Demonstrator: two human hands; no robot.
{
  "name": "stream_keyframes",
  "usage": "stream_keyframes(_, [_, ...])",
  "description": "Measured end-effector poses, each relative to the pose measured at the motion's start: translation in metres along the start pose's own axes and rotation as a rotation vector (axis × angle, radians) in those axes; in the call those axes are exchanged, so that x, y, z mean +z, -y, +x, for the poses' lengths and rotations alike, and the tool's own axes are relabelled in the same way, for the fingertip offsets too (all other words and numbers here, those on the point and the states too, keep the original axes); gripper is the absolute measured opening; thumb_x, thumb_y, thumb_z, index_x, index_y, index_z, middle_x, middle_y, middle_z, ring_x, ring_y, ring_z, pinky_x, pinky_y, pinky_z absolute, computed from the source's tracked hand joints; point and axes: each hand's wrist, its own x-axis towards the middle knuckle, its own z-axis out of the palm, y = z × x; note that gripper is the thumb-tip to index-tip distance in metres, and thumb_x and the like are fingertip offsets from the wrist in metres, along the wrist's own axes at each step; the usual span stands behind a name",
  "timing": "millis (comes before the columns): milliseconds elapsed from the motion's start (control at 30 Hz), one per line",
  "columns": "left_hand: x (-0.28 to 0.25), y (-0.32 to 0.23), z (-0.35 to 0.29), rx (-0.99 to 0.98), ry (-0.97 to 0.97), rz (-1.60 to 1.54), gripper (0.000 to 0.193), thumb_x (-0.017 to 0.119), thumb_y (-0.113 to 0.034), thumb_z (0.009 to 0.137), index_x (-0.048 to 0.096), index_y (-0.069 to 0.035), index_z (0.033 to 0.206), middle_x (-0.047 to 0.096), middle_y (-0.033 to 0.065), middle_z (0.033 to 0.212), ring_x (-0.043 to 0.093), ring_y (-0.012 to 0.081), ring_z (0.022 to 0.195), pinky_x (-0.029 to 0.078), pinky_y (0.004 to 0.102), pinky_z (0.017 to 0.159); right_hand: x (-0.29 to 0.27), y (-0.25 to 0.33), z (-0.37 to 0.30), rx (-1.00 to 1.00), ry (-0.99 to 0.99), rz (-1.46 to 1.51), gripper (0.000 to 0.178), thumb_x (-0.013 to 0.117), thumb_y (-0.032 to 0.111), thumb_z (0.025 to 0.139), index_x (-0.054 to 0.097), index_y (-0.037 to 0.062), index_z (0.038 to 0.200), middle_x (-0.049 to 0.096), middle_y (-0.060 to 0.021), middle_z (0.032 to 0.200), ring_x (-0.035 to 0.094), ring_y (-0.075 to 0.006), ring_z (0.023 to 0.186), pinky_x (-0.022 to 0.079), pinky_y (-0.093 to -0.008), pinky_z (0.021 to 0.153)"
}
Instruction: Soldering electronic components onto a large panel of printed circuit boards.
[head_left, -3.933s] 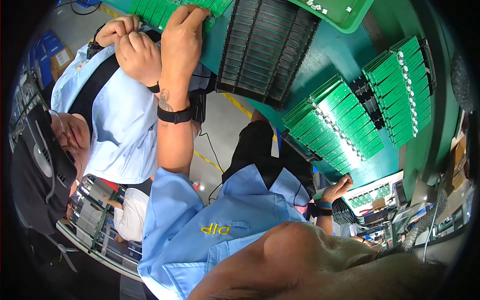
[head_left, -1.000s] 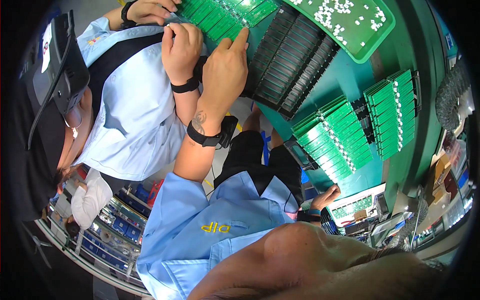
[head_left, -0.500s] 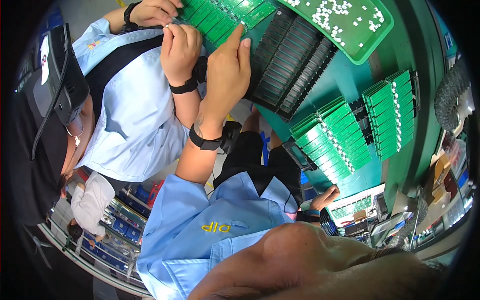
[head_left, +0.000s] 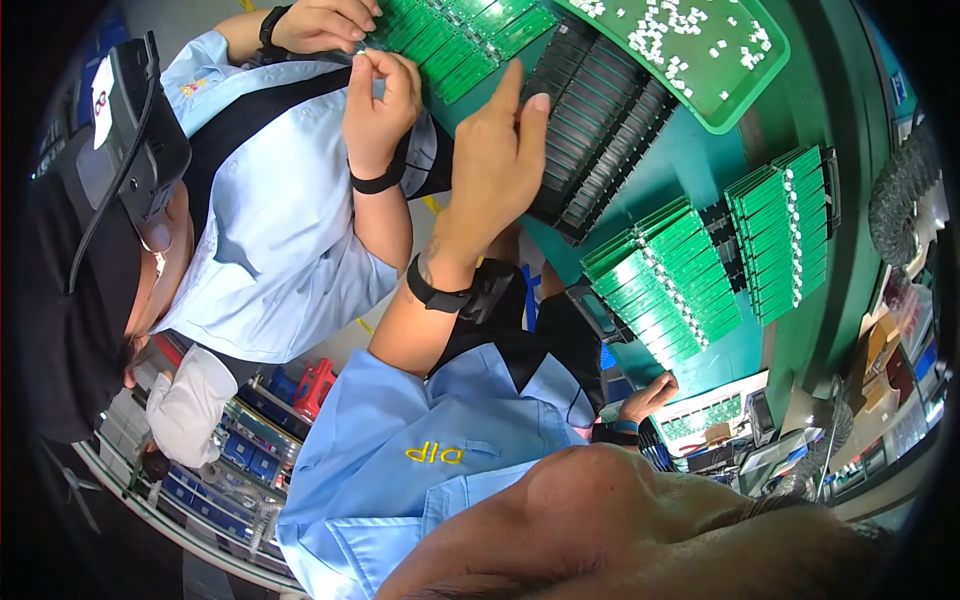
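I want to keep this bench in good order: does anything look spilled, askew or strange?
Nothing clearly stands out. The small white pieces lie loosely scattered, yet those visible are inside the green tray. In this view the tray overlaps the black rack beside the left hand; whether it rests on it, I cannot tell.

Far L of you: grn PCB panel (head_left: 460,45), long narrow strips side by side, small light comps in a line approx. across the middle, far edge cut off from view. Just R of it you've got a blk slotted rack (head_left: 580,115), slots in long rows, far end partly hidden. Nearer, to your R: grn PCB batch (head_left: 665,285), thin boards packed close, light comps lined across. Farther R, 2nd PCB batch (head_left: 775,240), similar build.
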Motion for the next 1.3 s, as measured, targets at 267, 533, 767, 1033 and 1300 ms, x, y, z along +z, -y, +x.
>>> stream_keyframes(267, [-0.025, 0.01, 0.008, -0.037, 0.084, 0.199, 0.047, 0.061, -0.025, 0.106, 0.061, 0.011, 0.136, 0.07, 0.0265, 0.079, 0.072, 0.044, 0.075, 0.055, 0.0486, 0.067, 0.002, 0.004, 0.0, 0.013, -0.008, 0.046, 0.038, 0.051, 0.035, 0.113, 0.055, -0.0017, 0.106, 0.051, -0.0115, 0.097, 0.047, -0.024, 0.09, 0.042, -0.0392, 0.088])
stream_keyframes(533, [-0.022, 0.012, 0.012, 0.002, 0.083, 0.261, 0.049, 0.061, -0.027, 0.106, 0.06, 0.011, 0.137, 0.071, 0.0259, 0.079, 0.072, 0.0443, 0.077, 0.056, 0.0503, 0.071, 0.002, 0.007, 0.0, 0.003, -0.006, 0.059, 0.038, 0.051, 0.035, 0.113, 0.055, -0.0017, 0.107, 0.051, -0.0114, 0.098, 0.047, -0.0237, 0.091, 0.042, -0.0385, 0.089])
stream_keyframes(767, [-0.02, 0.016, 0.013, 0.022, 0.085, 0.27, 0.051, 0.062, -0.029, 0.105, 0.061, 0.009, 0.139, 0.071, 0.0238, 0.077, 0.072, 0.0425, 0.075, 0.056, 0.0499, 0.069, 0.002, 0.001, -0.001, 0.015, -0.004, 0.064, 0.038, 0.05, 0.036, 0.113, 0.056, -0.0015, 0.107, 0.052, -0.0116, 0.099, 0.047, -0.0238, 0.092, 0.042, -0.0388, 0.09])
stream_keyframes(1033, [-0.021, 0.017, 0.018, 0.038, 0.069, 0.306, 0.051, 0.064, -0.03, 0.104, 0.061, 0.007, 0.14, 0.068, 0.0202, 0.071, 0.071, 0.0404, 0.07, 0.055, 0.0488, 0.066, 0.003, -0.002, 0.001, 0.006, -0.005, 0.063, 0.039, 0.051, 0.036, 0.113, 0.055, -0.0017, 0.107, 0.052, -0.0118, 0.1, 0.048, -0.0244, 0.092, 0.042, -0.0396, 0.091])
stream_keyframes(1300, [-0.024, 0.021, 0.012, 0.068, 0.073, 0.314, 0.052, 0.067, -0.03, 0.103, 0.061, 0.008, 0.138, 0.068, 0.0201, 0.071, 0.071, 0.0397, 0.069, 0.055, 0.0472, 0.063, 0.003, 0.001, 0.001, 0.006, -0.003, 0.053, 0.039, 0.052, 0.037, 0.112, 0.055, -0.0018, 0.106, 0.052, -0.0122, 0.099, 0.048, -0.0252, 0.092, 0.042, -0.0399, 0.09])
